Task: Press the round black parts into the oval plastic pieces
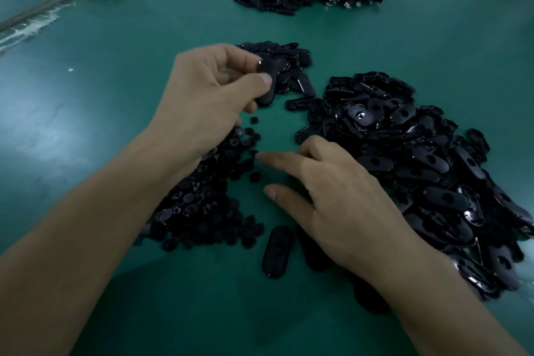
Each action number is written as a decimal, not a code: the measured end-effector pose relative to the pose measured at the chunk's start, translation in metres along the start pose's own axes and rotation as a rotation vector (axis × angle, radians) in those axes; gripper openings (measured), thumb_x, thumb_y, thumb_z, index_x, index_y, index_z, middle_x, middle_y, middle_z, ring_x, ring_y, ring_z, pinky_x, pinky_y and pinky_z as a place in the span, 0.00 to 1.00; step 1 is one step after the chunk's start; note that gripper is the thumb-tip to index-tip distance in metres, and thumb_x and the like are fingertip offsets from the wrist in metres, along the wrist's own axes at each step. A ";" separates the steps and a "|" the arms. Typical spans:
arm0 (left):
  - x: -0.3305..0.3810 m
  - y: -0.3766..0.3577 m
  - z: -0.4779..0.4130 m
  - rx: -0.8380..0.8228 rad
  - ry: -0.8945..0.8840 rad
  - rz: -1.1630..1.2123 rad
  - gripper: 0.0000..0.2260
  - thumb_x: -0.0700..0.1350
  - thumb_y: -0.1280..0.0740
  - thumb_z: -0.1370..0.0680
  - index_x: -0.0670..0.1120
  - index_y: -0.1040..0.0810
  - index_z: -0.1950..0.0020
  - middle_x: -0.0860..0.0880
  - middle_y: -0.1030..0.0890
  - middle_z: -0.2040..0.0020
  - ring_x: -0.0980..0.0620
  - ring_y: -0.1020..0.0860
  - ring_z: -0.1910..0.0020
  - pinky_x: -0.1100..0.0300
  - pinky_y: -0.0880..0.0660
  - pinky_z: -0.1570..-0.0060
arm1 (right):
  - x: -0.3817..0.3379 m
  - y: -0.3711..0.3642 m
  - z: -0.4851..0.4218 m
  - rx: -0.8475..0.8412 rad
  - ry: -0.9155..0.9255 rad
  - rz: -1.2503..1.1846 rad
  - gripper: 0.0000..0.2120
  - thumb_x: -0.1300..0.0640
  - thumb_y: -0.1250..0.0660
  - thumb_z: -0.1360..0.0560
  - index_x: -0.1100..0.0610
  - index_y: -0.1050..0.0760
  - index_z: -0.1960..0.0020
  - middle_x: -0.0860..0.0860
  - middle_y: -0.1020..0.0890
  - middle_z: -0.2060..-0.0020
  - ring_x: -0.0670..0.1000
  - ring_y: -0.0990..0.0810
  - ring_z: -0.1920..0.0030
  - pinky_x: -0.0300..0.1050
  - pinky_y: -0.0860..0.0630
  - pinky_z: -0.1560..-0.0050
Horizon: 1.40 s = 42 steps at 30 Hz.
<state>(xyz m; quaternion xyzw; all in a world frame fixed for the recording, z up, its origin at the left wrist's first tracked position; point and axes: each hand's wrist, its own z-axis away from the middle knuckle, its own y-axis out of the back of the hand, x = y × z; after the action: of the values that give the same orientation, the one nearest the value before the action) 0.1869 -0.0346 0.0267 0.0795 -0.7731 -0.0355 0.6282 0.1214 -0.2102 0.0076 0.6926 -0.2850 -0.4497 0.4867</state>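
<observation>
On the green table (375, 46), the heap of oval pieces (419, 159) lies right and the round parts (199, 205) left. The left hand (202, 95) pinches 1 oval piece (265, 78). The right hand (332, 196), fingers spread and empty, should pick 1 round part and seat it squarely.

Your left arm (86, 225) comes in from the lower left of the frame and reaches up to the middle. Your left hand (208, 87) is lifted, with its fingers curled. Its thumb (257, 81) and fingers pinch one black oval piece (267, 89). Your right arm (433, 298) comes in from the lower right. Your right hand (326, 196) is low in the middle of the frame, back side up. Its pointer finger (277, 160) and its own thumb (286, 196) stick out to the left and hold nothing. Its other fingers bend a little.
</observation>
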 end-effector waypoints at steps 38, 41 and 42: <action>0.000 -0.019 0.021 -0.099 0.174 0.259 0.06 0.35 0.31 0.22 0.43 0.16 0.55 0.39 0.14 0.56 0.46 0.14 0.60 0.62 0.19 0.59 | 0.014 0.008 0.004 0.628 -0.103 -0.492 0.07 0.60 0.28 0.24 0.50 0.16 0.50 0.43 0.17 0.57 0.43 0.18 0.57 0.32 0.23 0.57; -0.001 -0.022 0.023 -0.142 0.135 0.195 0.06 0.34 0.30 0.22 0.43 0.16 0.55 0.42 0.14 0.60 0.47 0.14 0.60 0.60 0.18 0.59 | 0.014 0.011 0.002 0.643 -0.149 -0.657 0.08 0.60 0.28 0.24 0.47 0.16 0.52 0.43 0.15 0.63 0.46 0.16 0.60 0.33 0.23 0.61; -0.001 -0.023 0.025 -0.161 0.128 0.184 0.05 0.34 0.30 0.22 0.42 0.16 0.55 0.43 0.14 0.62 0.47 0.14 0.61 0.60 0.18 0.59 | 0.013 0.012 0.002 0.637 -0.162 -0.684 0.09 0.60 0.28 0.24 0.46 0.17 0.53 0.43 0.15 0.63 0.47 0.16 0.61 0.34 0.23 0.62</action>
<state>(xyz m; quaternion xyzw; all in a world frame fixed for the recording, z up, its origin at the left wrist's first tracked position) 0.1644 -0.0587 0.0170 -0.0402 -0.7302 -0.0342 0.6812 0.1264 -0.2264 0.0138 0.8243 -0.2015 -0.5268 0.0502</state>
